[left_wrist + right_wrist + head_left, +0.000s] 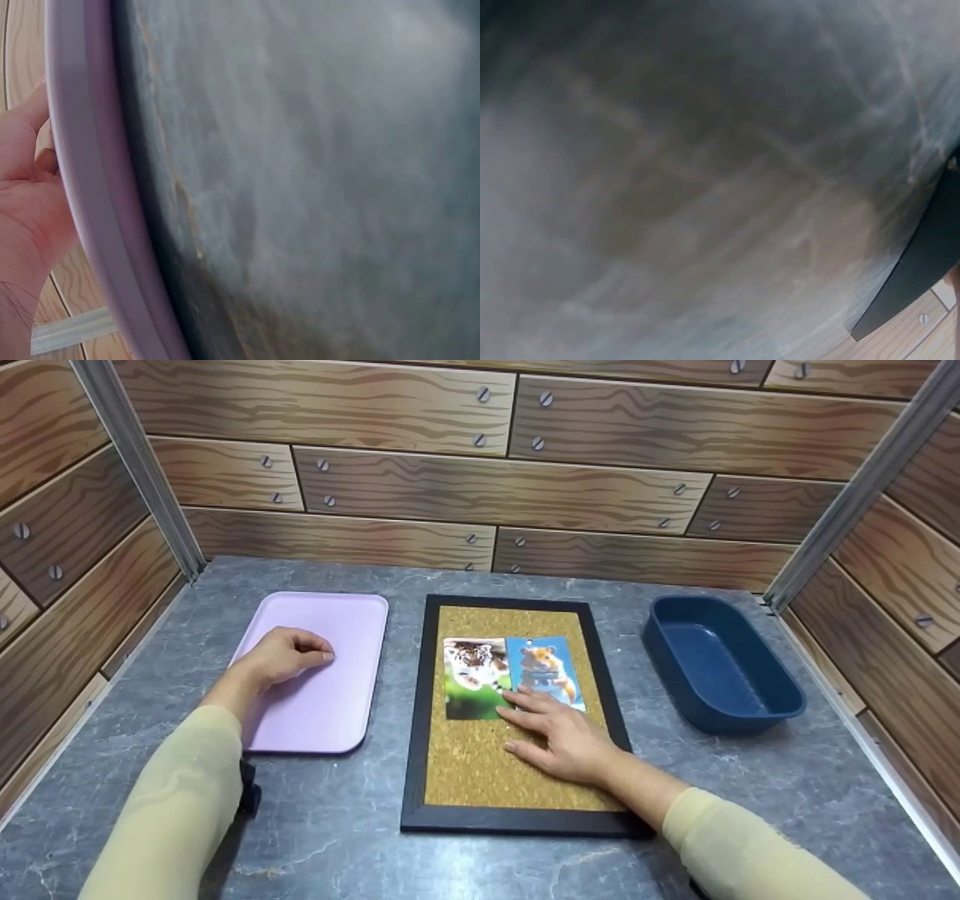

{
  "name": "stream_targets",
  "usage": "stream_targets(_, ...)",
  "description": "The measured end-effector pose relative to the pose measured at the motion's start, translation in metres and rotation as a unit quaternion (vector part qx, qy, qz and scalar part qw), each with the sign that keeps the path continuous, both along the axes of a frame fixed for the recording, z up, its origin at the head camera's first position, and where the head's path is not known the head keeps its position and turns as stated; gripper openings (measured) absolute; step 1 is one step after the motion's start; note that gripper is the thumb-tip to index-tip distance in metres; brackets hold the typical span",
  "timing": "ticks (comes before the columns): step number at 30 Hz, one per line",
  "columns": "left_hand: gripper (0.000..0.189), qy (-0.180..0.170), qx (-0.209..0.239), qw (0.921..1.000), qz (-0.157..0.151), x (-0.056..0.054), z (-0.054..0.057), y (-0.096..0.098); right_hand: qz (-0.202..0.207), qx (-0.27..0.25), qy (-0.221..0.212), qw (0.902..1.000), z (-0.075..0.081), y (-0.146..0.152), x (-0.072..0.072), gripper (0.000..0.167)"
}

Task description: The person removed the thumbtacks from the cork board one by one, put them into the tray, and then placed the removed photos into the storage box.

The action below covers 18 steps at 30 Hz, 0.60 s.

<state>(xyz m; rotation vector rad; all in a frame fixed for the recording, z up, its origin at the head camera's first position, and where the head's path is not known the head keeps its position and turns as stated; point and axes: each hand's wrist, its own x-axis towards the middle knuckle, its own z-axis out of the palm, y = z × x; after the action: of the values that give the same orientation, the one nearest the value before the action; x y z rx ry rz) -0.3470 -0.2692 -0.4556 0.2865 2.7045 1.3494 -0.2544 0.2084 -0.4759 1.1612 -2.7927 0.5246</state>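
Cork board (465, 769), rectangular and black-framed, lies under your spread right hand (568, 742), gripping nothing; your left hand (279, 657) bends its fingers over the rectangular lilac tray (349, 701), hold unclear.

Even, fairly bright light, apparently from above, filled the head view, which looked mostly sharp. Pale glare lay on the surface (450, 859) toward its near edge, a small highlight shone inside the tub (727, 667) by the right edge, and a dark shadow fell beside the left sleeve (169, 810). The left wrist view left the surface out of focus and the tray (82, 150) bowed. The right wrist view was dimmer, heavily blurred, the frame (922, 259) slightly curved.
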Motion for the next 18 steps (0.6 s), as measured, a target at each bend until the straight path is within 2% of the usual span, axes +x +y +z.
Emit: stream_targets(18, 0.022, 0.0, -0.01, 0.9999, 0.001, -0.0013, -0.0008, -0.0004, 0.002, -0.003, 0.0, 1.0, 0.0001, 0.0, -0.0001, 0.062)
